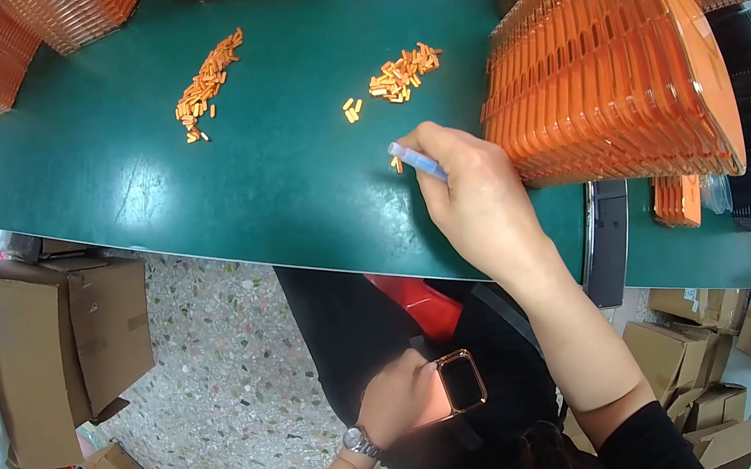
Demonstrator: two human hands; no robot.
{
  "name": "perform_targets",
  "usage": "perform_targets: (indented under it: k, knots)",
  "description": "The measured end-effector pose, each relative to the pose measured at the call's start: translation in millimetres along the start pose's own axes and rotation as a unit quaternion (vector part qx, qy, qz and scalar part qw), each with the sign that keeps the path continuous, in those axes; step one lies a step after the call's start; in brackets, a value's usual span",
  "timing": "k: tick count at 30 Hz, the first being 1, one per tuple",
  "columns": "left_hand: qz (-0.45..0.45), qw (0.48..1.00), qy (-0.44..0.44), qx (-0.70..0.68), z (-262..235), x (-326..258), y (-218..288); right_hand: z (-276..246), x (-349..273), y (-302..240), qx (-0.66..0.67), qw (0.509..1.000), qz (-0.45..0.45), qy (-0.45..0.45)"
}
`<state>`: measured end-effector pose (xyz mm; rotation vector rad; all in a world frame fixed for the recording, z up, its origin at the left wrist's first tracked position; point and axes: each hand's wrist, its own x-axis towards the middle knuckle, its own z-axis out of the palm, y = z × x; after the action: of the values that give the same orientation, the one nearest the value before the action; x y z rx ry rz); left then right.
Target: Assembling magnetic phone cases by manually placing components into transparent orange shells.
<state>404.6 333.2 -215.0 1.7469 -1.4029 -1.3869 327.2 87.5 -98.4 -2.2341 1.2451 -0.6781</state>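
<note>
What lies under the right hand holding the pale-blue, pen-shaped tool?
Small, oblong orange pieces show on the smooth green tabletop near the exposed end of the pale-blue tool. Anything directly beneath the right hand is covered.

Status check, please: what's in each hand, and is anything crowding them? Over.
Left hand: holding gold-rimmed case. Right hand: holding pale-blue stick, near small orange pieces. Orange tray stack close beside right hand, possibly crowding it.
</note>
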Motion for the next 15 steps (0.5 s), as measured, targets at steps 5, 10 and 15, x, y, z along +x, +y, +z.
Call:
perform_targets:
  k: [5, 10, 15]
  knots:
    - [-0.009, 1.000, 0.000, 0.019, 1, -5, 5, -7, -2, -5, -0.026, 0.995, 0.085, -0.043]
    - [0.021, 0.999, 0.011, -0.030, -2, -10, 2, -30, -38, -16, 0.055, 0.996, 0.010, -0.073]
    - [-0.034, 0.999, -0.012, -0.028, -27, -4, 32, -60, -111, -16, 0.301, 0.925, 0.050, -0.227]
